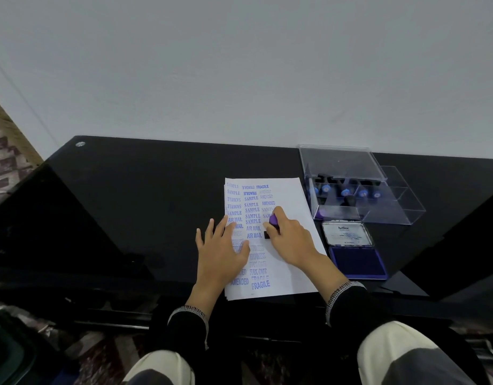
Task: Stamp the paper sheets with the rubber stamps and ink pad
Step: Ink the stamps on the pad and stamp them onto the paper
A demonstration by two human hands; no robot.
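A stack of white paper sheets (292, 195) lies on the black table, its top sheet covered with several blue stamp prints such as SAMPLE, AIR MAIL and FRAGILE. My left hand (220, 251) rests flat on the sheet's left side with fingers spread. My right hand (289, 240) grips a rubber stamp (273, 222) with a purple top and black base, held down on the paper beside an AIR MAIL print. The open blue ink pad (358, 261) sits just right of the paper, its lid folded back.
A clear plastic box (378, 201) with several more stamps stands behind the ink pad, its lid raised. The glossy black table (142, 207) meets a white wall at the back. My knees show below the table's front edge.
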